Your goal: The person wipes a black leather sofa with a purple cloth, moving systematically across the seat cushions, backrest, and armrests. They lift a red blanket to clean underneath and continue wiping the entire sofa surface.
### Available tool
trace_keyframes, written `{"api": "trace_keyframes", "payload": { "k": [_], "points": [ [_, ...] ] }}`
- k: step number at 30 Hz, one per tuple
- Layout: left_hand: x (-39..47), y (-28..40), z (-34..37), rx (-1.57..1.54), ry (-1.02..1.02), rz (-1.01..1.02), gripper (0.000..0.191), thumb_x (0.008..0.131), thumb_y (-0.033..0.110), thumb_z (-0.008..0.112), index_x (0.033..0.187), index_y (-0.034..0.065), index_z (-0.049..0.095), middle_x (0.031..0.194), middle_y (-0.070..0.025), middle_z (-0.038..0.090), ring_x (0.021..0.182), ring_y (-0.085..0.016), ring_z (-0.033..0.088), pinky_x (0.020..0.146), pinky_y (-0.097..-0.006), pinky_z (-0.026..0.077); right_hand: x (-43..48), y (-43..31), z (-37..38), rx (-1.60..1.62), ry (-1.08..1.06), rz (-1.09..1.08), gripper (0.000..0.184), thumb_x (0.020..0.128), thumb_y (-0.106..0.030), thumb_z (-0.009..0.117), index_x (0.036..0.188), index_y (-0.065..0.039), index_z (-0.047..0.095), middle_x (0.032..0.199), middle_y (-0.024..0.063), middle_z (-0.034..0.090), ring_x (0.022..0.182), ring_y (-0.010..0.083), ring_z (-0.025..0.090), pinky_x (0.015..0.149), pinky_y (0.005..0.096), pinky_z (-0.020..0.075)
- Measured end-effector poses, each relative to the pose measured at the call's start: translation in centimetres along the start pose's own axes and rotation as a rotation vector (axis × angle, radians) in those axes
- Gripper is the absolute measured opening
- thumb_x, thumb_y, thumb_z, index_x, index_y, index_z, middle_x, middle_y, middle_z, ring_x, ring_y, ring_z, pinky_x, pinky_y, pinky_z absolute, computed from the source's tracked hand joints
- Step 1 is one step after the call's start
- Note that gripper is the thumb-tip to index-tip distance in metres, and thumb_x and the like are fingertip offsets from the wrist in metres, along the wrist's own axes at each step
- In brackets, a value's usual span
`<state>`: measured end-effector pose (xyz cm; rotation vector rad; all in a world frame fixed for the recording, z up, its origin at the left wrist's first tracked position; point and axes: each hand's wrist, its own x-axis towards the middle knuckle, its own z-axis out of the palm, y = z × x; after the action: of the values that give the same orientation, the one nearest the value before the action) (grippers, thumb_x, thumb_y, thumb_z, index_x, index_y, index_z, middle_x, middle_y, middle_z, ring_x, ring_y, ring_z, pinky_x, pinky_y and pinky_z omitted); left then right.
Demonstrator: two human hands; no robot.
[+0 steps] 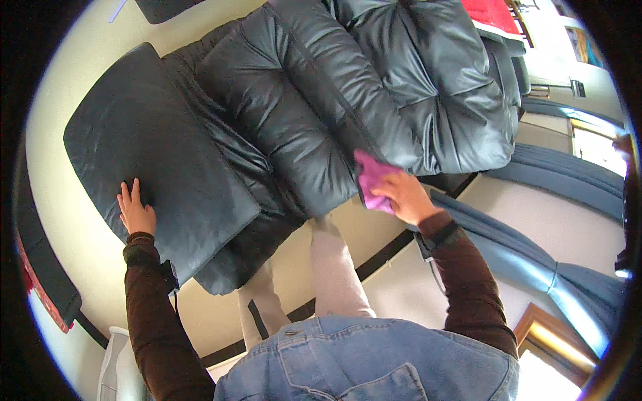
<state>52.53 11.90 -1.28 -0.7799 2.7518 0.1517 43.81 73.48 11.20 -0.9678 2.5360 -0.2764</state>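
A black leather recliner sofa [281,115] lies before me, with tufted, creased back cushions and a smooth extended footrest or seat panel [165,150] at the left. My left hand [137,211] rests on that smooth panel near its edge, fingers spread and nothing held. In my right hand [407,196] is a bunched pink-purple cloth [373,178]. The cloth is at the near edge of the sofa, by the seam beside a tufted cushion; it looks slightly blurred. How much of it touches the leather I cannot tell.
A red cover [494,17] lies at the sofa's far end. Blue-grey curtains [562,175] hang to the right beside a pale wall. Pale floor [50,130] shows on the left. A dark piece of furniture [45,270] stands at the left rim.
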Motion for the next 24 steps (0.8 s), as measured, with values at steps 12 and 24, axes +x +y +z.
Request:
{"api": "trace_keyframes", "payload": {
  "k": [12, 24],
  "points": [
    [-1.6, 5.5, -0.8, 0.159, 0.144, -0.178, 0.081, 0.074, -0.001, 0.054, 0.146, 0.0324, 0.038, 0.159, 0.0013, 0.018, 0.146, -0.032, 0.017, 0.109, -0.0627, 0.024, 9.5, 14.9, 1.8, -0.332, -0.234, 0.205, 0.041, 0.071, -0.032, 0.074, 0.109, -0.018, 0.062, 0.114, 0.0106, 0.054, 0.107, 0.0329, 0.053, 0.088, 0.0462, 0.045],
    [-2.4, 6.6, 0.5, -0.067, 0.143, -0.236, 0.079, 0.073, 0.032, 0.073, 0.145, 0.0284, 0.041, 0.159, -0.0017, 0.017, 0.146, -0.036, 0.015, 0.108, -0.0663, 0.02, 38.8, 17.0, -10.0, -0.033, 0.507, -0.315, 0.035, 0.078, -0.024, 0.062, 0.113, -0.027, 0.065, 0.115, 0.0131, 0.057, 0.105, 0.037, 0.056, 0.088, 0.047, 0.0482]
  ]
}}
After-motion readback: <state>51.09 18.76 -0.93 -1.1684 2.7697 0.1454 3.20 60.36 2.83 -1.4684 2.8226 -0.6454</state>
